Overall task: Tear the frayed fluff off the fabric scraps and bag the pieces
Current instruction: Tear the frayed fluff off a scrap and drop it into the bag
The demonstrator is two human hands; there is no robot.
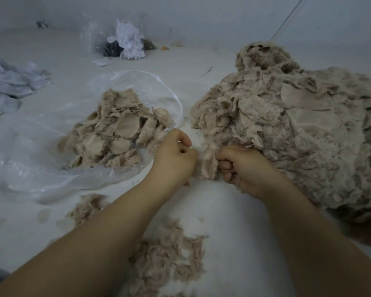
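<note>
A beige fabric scrap (208,162) with fluffy edges is stretched between my two hands at the middle of the view. My left hand (175,159) pinches its left edge with curled fingers. My right hand (242,168) grips its right side in a fist. A big heap of beige fluffy scraps (298,129) lies to the right, touching my right hand. Left of my hands, an open clear plastic bag (51,151) holds a pile of round trimmed pieces (120,133). Torn-off fluff (169,254) lies on the white surface between my forearms.
A second small clump of fluff (87,209) lies by my left forearm. Pale grey-blue cloth (11,84) is piled at the far left. At the back stands another clear bag with white and dark scraps (124,41). A white wall closes off the back.
</note>
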